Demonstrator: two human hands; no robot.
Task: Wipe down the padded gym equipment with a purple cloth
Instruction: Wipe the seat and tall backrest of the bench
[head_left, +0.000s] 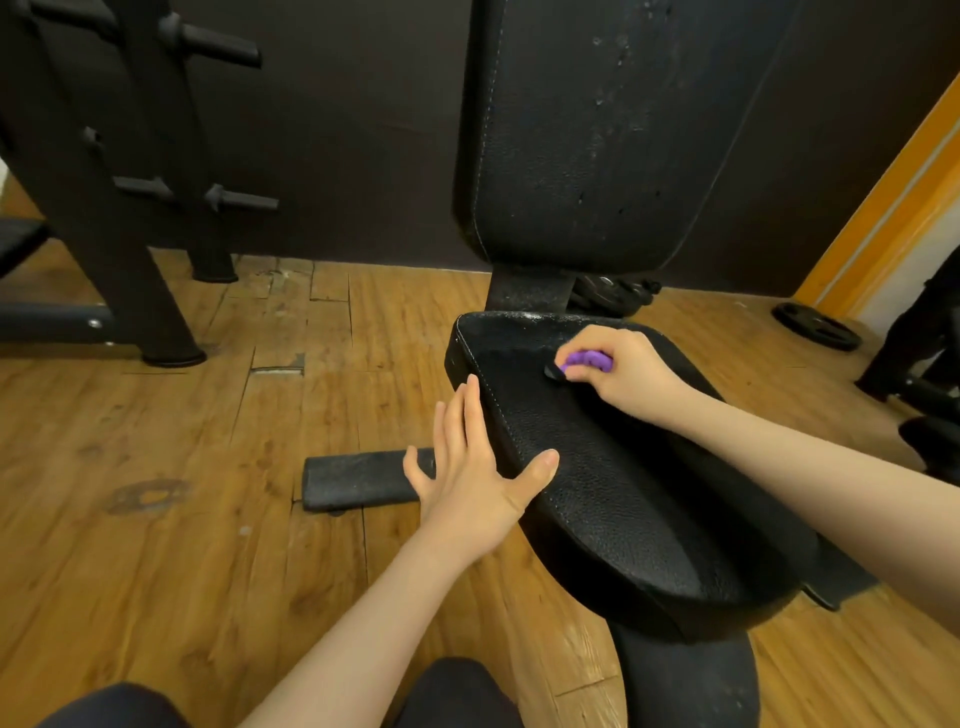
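- Head view — the only one; looks down over the seat pad w/ the back pad upright behind it.
- Right hand has its fingers curled round the cloth, bunched into a small wad; only a sliver of purple shows between fingers and thumb.
- Cloth sits on the seat pad near its far end, close to the gap below the back pad. Looks pressed to the surface, though contact under the fingers is hidden.
- Probably wadded so the palm can bear down on one spot rather than spread thin — suits scrubbing a mark.
- Left hand lies flat w/ fingers straight, holding nothing; thumb on the top face, fingers along the pad's left edge by the stitching.
- My guess: it braces the seat so it doesn't shift under the rubbing, and steadies the person's lean.
- Seat pad: black grained vinyl, pale stitched seam round the rim, a dull sheen across the middle, whitish flecks at the far edge.
- Back pad: same vinyl, w/ pale specks and scuffs down its face; can't tell if wet or dusty.
- A small dark shape just left of the cloth on the seat; can't tell what it is.
- Elsewhere: wood floor w/ chipped boards, a black rack at left, a weight plate flat on the floor at right, a dark foot bar under the left hand.
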